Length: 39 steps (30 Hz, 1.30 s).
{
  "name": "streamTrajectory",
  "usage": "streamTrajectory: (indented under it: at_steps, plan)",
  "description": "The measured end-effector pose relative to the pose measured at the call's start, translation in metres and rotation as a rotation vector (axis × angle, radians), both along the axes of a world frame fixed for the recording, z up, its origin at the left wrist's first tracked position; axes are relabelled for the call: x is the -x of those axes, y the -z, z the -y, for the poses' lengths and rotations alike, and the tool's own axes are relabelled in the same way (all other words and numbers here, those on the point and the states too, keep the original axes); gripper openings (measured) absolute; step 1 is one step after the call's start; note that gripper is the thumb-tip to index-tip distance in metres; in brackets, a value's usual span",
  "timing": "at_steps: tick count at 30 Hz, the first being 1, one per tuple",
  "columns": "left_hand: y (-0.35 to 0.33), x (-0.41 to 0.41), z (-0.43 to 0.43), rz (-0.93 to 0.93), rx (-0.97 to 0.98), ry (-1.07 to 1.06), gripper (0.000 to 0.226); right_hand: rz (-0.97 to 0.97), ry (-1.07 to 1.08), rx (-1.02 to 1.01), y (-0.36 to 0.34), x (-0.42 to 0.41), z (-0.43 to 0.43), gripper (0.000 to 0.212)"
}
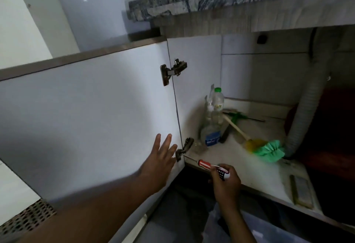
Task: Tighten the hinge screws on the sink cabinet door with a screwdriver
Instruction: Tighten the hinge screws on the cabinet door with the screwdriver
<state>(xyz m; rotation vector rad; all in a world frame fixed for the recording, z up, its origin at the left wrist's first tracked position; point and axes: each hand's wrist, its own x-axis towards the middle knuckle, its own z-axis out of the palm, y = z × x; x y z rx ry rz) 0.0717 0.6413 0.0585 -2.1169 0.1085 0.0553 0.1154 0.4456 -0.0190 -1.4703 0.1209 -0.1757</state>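
At lower centre, the screwdriver [205, 164] is gripped by the right hand [225, 182], tip at the lower hinge [183, 148]. The spread left hand [161, 158] is laid against the door [96, 117]. Seated, firm turning is probably called for next.

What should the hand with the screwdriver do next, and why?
Probably turn the red-handled screwdriver clockwise: its tip sits at the lower metal hinge, the right hand grips the handle, and the left hand lies flat against the white cabinet door.
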Motion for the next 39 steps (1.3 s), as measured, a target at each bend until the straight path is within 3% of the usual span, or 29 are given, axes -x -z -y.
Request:
streamTrajectory:
  at_steps: [10, 39]
  plan:
    - [0.024, -0.018, -0.005, 0.040, -0.062, -0.008, 0.093, -0.064, -0.142, -0.090, 0.025, -0.003, -0.010, 0.023]
    - [0.023, -0.020, -0.005, 0.066, -0.030, 0.021, 0.087, -0.008, -0.164, -0.132, 0.030, -0.001, -0.014, 0.022]
